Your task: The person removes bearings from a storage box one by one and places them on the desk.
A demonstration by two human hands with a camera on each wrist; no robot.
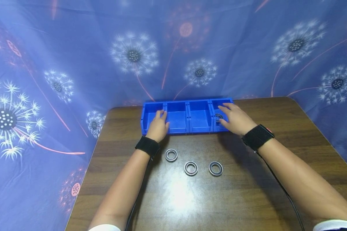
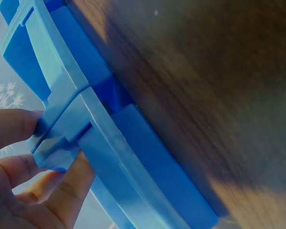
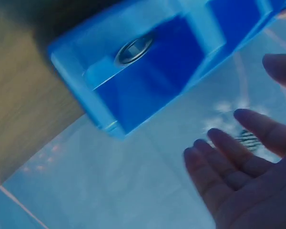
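Observation:
A blue bin row (image 1: 176, 130) with several compartments stands at the back of the table. My left hand (image 1: 157, 128) grips the divider beside its leftmost compartment; in the left wrist view the thumb and fingers (image 2: 74, 188) lie on either side of the blue wall. Over the rightmost compartment, my right hand (image 1: 237, 119) hovers with fingers spread and nothing held. A ring-shaped ball bearing (image 1: 218, 117) leans in that compartment, also seen in the right wrist view as a bearing (image 3: 134, 49). Three more bearings lie on the table: left (image 1: 171, 155), middle (image 1: 191, 168) and right (image 1: 215, 168).
The brown wooden table (image 1: 248, 199) extends in front of the bins and to both sides. Behind it hangs a blue cloth (image 1: 167, 48) with a dandelion print. Black straps (image 1: 258, 137) circle both wrists, with cables trailing along the forearms.

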